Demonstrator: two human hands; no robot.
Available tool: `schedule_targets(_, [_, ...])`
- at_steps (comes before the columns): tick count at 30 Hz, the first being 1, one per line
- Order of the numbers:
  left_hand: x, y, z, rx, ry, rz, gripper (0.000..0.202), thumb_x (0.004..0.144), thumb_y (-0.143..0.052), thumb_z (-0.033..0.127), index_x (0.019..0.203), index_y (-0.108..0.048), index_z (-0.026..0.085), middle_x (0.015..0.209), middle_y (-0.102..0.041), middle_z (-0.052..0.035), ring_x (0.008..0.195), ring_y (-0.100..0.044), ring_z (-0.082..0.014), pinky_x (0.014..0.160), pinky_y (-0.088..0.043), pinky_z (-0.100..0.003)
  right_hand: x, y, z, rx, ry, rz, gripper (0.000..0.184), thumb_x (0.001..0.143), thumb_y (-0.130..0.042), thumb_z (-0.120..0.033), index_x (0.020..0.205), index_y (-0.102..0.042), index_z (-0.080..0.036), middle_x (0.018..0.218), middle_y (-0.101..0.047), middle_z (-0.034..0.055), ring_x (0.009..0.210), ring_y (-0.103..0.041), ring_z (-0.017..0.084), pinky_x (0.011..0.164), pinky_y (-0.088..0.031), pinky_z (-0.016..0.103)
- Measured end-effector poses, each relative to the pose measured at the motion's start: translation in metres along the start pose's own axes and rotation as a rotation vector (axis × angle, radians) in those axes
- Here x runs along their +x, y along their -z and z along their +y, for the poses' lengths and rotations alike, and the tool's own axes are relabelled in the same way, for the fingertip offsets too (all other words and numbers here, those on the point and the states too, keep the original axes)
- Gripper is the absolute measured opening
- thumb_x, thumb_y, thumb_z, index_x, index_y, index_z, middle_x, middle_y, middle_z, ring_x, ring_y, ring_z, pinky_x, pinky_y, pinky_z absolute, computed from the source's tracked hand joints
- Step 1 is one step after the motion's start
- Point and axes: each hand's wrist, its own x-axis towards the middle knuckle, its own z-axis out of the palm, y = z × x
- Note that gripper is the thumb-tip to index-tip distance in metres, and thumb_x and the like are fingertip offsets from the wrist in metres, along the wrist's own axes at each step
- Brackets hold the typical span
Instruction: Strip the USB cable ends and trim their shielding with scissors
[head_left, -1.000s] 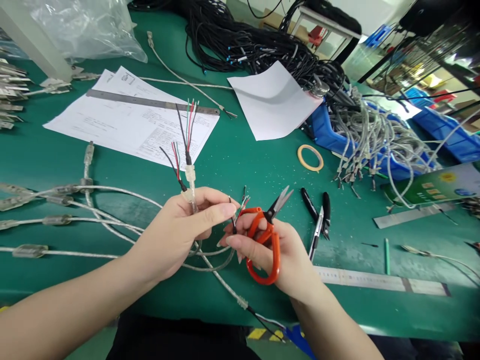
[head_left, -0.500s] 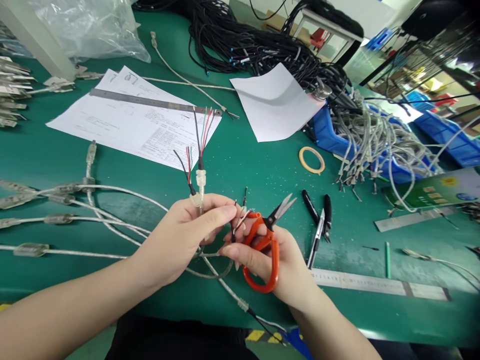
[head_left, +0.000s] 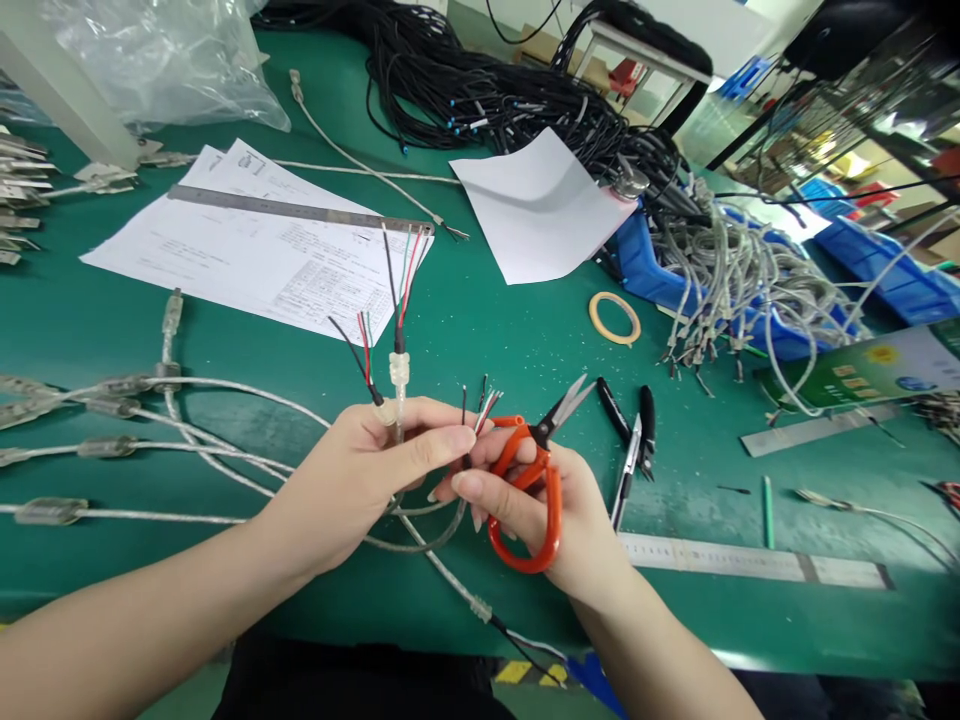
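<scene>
My left hand (head_left: 382, 470) is closed round clear-jacketed cables. Two ends stand up from it: one cable end (head_left: 400, 365) with black, green, white and red wires, and a shorter cable end (head_left: 381, 405) with similar wires. Between both thumbs and fingertips sits a third cable end, its thin stripped wires (head_left: 484, 410) fanned upward. My right hand (head_left: 547, 510) pinches this end from below. Orange-handled scissors (head_left: 536, 480) also rest in my right hand, blades slightly apart and pointing up and right, away from the wires. The cables' lower run is partly hidden by my hands.
Papers (head_left: 247, 255) under a metal ruler (head_left: 300, 208) lie at the back left. Cutting pliers (head_left: 645, 430), a knife (head_left: 626, 470), a tape roll (head_left: 615, 318) and a steel ruler (head_left: 750, 560) lie to the right. Blue bins (head_left: 645, 260) hold cables; black cables (head_left: 510, 90) heap behind.
The thin wires at my fingertips now stand more upright and closer together. My left thumb has moved slightly over them. The whole view has shifted a little.
</scene>
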Motion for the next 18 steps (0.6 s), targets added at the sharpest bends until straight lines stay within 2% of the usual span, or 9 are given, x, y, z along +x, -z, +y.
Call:
schedule_targets(3, [0.001,-0.001,-0.001,-0.035,-0.007,0.044,0.009,0.086,-0.071,0.033,0.083,-0.077,0.027,0.074,-0.067,0.0033,0.062,-0.051,-0.0068,0.058,-0.043,-0.017,0.0,0.0,0.0,-0.049,-0.022,0.019,0.02,0.078,-0.078,-0.031,0.079,-0.062,-0.019,0.063,-0.058,-0.0031,0.054,-0.051,0.009,0.052,-0.041,0.022])
schedule_targets(5, [0.001,-0.002,0.0,-0.034,-0.002,0.092,0.01,0.086,-0.071,0.032,0.082,-0.076,0.024,0.068,-0.063,0.0038,0.056,-0.044,-0.0053,0.052,-0.037,-0.015,0.001,0.004,-0.005,-0.151,-0.009,0.031,0.021,0.078,-0.077,-0.034,0.081,-0.064,-0.018,0.07,-0.063,-0.0009,0.058,-0.055,0.01,0.055,-0.044,0.024])
schedule_targets(8, [0.001,-0.002,0.003,-0.07,-0.031,0.155,0.014,0.089,-0.066,0.03,0.079,-0.071,0.022,0.07,-0.066,0.0026,0.053,-0.038,-0.0048,0.047,-0.032,-0.014,0.003,0.022,-0.016,-0.444,0.012,0.094,0.024,0.078,-0.076,-0.035,0.092,-0.065,-0.018,0.087,-0.069,0.0031,0.072,-0.062,0.015,0.065,-0.051,0.027])
schedule_targets(10, [0.001,-0.002,0.005,-0.079,-0.028,0.167,0.015,0.089,-0.064,0.03,0.079,-0.071,0.022,0.068,-0.068,0.0019,0.051,-0.039,-0.0048,0.046,-0.032,-0.014,0.005,0.036,-0.022,-0.744,0.001,0.168,0.019,0.083,-0.071,-0.032,0.094,-0.065,-0.017,0.089,-0.069,0.0048,0.075,-0.063,0.017,0.067,-0.051,0.03])
schedule_targets(12, [0.0,-0.002,0.005,-0.035,0.027,0.125,0.014,0.087,-0.067,0.031,0.078,-0.073,0.021,0.057,-0.065,0.0023,0.048,-0.039,-0.0047,0.045,-0.032,-0.012,0.009,0.047,-0.024,-1.081,-0.026,0.237,0.011,0.087,-0.064,-0.024,0.093,-0.065,-0.014,0.091,-0.069,0.0078,0.078,-0.063,0.02,0.07,-0.05,0.033])
schedule_targets(14, [-0.001,-0.001,0.005,0.038,0.078,0.028,0.015,0.083,-0.07,0.031,0.074,-0.074,0.02,0.049,-0.062,0.0025,0.047,-0.041,-0.0048,0.047,-0.036,-0.012,0.012,0.054,-0.022,-1.344,-0.064,0.266,0.015,0.09,-0.057,-0.015,0.101,-0.065,-0.011,0.1,-0.069,0.0127,0.088,-0.064,0.024,0.077,-0.049,0.038])
schedule_targets(16, [-0.004,0.0,0.003,0.125,0.125,-0.091,0.017,0.084,-0.07,0.033,0.073,-0.074,0.02,0.046,-0.062,0.0027,0.049,-0.047,-0.0052,0.062,-0.046,-0.012,0.013,0.057,-0.021,-1.473,-0.037,0.269,0.026,0.091,-0.054,-0.01,0.116,-0.062,-0.007,0.115,-0.066,0.0172,0.105,-0.061,0.028,0.09,-0.047,0.042])
schedule_targets(18, [-0.006,0.001,0.001,0.218,0.175,-0.204,0.018,0.086,-0.068,0.034,0.074,-0.073,0.021,0.045,-0.063,0.0036,0.051,-0.052,-0.0061,0.083,-0.049,-0.018,0.006,0.06,-0.022,-1.507,0.058,0.252,0.03,0.093,-0.052,-0.008,0.122,-0.06,-0.007,0.122,-0.064,0.0172,0.115,-0.057,0.029,0.098,-0.044,0.043])
